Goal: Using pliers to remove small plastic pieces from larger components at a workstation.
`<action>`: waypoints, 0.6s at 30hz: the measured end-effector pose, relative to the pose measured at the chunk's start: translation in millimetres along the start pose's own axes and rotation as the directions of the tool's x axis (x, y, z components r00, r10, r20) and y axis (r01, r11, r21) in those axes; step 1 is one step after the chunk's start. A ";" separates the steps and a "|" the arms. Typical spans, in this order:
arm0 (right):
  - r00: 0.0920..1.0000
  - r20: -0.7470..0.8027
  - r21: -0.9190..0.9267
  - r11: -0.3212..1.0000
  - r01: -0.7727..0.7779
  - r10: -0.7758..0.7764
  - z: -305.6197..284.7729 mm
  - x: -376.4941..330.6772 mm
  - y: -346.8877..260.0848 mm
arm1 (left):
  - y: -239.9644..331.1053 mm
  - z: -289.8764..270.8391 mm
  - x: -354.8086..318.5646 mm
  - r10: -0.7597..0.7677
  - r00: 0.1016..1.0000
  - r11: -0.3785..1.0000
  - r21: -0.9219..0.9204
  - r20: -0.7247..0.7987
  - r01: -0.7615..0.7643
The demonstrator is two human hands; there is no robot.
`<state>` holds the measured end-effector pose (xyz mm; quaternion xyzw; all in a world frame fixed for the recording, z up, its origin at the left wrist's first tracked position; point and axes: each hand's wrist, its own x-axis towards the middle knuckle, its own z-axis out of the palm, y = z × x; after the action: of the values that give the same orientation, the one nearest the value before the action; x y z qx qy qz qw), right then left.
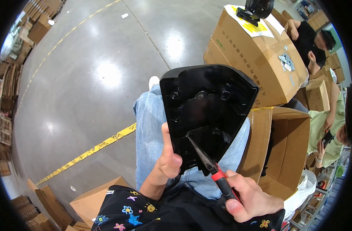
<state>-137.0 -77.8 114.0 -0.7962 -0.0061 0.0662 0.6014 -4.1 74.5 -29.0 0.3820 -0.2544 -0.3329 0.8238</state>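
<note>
- Black plastic cover [207, 111], wedge-shaped with screw posts on its inner side, is held upright above the person's lap, over blue jeans [153, 138].
- Left hand [167, 159] grips the cover's lower left edge, thumb pressed along its side.
- Right hand [251, 198] is clenched around the red-and-black handles of needle-nose pliers [207, 158]; the closed tips touch the cover's inner face near its middle.
- Open cardboard box [288, 146] stands just right of the knees; a taped box [249, 54] lies beyond it on the grey floor [87, 77].
</note>
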 end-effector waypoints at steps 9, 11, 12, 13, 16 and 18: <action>0.997 -0.070 -0.320 0.947 -0.012 -0.012 -0.2 4.0 19.5 | 24.4 24.6 26.0 0.088 0.991 0.990 0.122 -0.096 -0.076; 0.986 -0.091 -0.162 0.979 0.121 -0.137 -0.4 0.2 36.6 | 22.3 22.7 26.4 0.088 0.990 0.990 0.117 -0.108 -0.075; 0.960 -0.135 -0.008 0.969 0.247 -0.246 1.8 -2.0 45.7 | 20.8 22.8 25.3 0.090 0.990 0.990 0.115 -0.106 -0.078; 0.940 -0.237 0.067 0.961 0.267 -0.245 12.3 -11.6 56.7 | 19.5 23.2 23.5 0.014 0.988 0.998 0.069 -0.155 -0.004; 0.843 -0.510 0.026 0.976 0.217 -0.174 26.6 -6.2 63.5 | 23.1 29.6 29.6 -0.063 0.972 0.997 0.039 -0.226 0.074; 0.812 -0.559 -0.056 0.984 0.168 -0.171 28.5 6.1 82.0 | 20.0 31.2 35.3 -0.065 0.971 0.997 -0.052 -0.230 0.055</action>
<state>-139.9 -72.6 27.2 -0.7779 0.0998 -0.2244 0.5783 4.9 43.6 10.8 0.4071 -0.1373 -0.3164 0.8458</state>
